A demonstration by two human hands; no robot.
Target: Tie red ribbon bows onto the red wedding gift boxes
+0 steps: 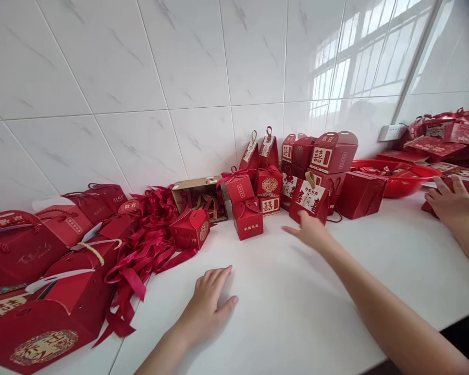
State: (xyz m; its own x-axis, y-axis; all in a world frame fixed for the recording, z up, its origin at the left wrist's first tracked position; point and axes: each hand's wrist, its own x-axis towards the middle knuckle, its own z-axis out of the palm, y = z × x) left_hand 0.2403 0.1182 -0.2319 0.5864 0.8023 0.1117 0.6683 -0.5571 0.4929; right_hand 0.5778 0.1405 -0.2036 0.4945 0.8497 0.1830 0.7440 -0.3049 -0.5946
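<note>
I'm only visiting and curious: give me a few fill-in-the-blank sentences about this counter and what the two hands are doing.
1. The left hand lies open, palm down, on the ______ counter.
2. The right hand reaches out, fingers spread, toward a small box whose colour is ______.
3. The heap of loose ribbons lies to the ______ of the open cardboard box.

Missing words: white; red; left.

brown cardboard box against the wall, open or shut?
Open. The cardboard box has no lid or flap over its mouth, which faces the camera. Red and tan pieces show inside it.
</note>
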